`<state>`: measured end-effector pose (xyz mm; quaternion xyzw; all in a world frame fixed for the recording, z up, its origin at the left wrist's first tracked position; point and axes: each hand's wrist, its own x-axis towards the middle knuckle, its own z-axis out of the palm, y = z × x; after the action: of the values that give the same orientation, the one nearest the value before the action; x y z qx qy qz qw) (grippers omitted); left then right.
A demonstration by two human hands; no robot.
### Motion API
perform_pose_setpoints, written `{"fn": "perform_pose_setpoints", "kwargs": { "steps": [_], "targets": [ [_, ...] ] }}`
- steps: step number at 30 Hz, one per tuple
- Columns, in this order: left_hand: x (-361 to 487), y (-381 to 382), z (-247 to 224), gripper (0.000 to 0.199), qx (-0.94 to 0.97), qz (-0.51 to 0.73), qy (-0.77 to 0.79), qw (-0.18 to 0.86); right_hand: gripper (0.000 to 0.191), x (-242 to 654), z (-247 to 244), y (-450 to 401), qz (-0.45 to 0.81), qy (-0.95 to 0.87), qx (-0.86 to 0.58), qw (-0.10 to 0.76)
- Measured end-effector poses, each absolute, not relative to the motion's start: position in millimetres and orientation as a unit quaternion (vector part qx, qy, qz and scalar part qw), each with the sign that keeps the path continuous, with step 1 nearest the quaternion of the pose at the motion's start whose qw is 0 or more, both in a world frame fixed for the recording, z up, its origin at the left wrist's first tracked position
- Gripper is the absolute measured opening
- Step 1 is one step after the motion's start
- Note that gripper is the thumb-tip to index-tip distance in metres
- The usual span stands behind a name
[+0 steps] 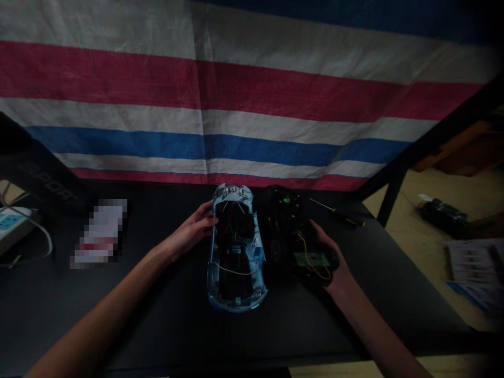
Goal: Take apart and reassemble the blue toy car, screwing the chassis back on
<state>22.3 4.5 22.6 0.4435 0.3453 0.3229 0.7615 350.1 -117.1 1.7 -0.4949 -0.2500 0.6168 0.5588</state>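
Observation:
A light-blue toy car body shell point(235, 251) lies upside down on the dark table, its hollow inside and thin loose wires facing up. My left hand point(200, 224) grips the shell's left edge, fingers curled against its side. Close to the shell's right side is the black toy car chassis point(284, 223), with a green circuit board point(312, 259) and yellow wires showing at its near end. My right hand point(334, 257) is wrapped round the chassis's right side; some of its fingers are hidden beneath or behind it.
A screwdriver point(346, 216) lies to the right of the chassis on the black table point(169, 325). At the left are a blurred-out packet point(103, 231) and a white power strip point(16, 226) with a cable. A striped sheet point(252, 94) hangs behind. Other items lie on the floor at right.

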Motion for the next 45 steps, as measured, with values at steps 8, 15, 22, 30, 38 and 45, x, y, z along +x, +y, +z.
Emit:
{"fn": "perform_pose_setpoints", "kwargs": {
  "steps": [8,15,22,30,38,45],
  "targets": [
    [21.9,2.6,23.1,0.062,0.431,0.329,0.327,0.774,0.040,328.5,36.3,-119.1,0.682,-0.169,-0.423,0.572],
    [20.4,2.6,22.4,0.064,0.433,0.324,0.322,0.777,0.050,326.5,54.8,-117.2,0.698,-0.140,-0.411,0.569],
    [19.5,3.9,17.2,0.060,0.432,0.342,0.307,0.776,0.056,309.9,72.4,-93.2,0.615,-0.307,-0.503,0.524],
    [20.9,3.1,20.0,0.063,0.442,0.350,0.321,0.761,0.074,282.8,114.0,-81.8,0.495,-0.564,-0.581,0.315],
    [24.1,-0.5,19.1,0.060,0.457,0.364,0.315,0.748,0.090,234.7,133.3,-88.2,0.234,-0.694,-0.674,0.089],
    [20.0,0.9,12.2,0.066,0.413,0.356,0.284,0.788,0.080,223.5,113.4,-83.7,0.095,-0.720,-0.687,0.017]
  ]
}}
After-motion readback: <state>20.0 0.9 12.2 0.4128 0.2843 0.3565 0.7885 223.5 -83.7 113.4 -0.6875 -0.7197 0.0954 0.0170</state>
